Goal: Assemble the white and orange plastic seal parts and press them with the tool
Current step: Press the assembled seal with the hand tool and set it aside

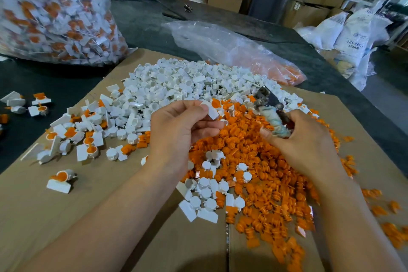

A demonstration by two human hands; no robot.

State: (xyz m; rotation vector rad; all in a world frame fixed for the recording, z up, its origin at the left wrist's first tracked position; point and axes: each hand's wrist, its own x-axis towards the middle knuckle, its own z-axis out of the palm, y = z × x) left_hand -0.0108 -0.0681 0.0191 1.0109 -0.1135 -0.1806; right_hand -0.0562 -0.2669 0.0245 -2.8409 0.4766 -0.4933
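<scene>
My left hand (pixel 181 126) pinches a white seal part with an orange insert (pixel 213 107) above the middle of the heap. Its fingers are curled round the piece. My right hand (pixel 302 139) grips the handle of a metal pressing tool (pixel 270 108), wrapped in worn tape, with its dark jaws pointing up and left, just right of the seal. A heap of white parts (pixel 176 86) lies behind the hands. An orange heap (pixel 260 174) spreads beneath and in front of them, all on brown cardboard (pixel 88 216).
Several assembled white-and-orange seals (pixel 61 180) lie scattered at the left. A big clear bag of finished seals (pixel 55 11) stands at the back left. A clear bag holding orange parts (pixel 254 57) lies behind the heap. Boxes and white sacks (pixel 355 35) stand beyond.
</scene>
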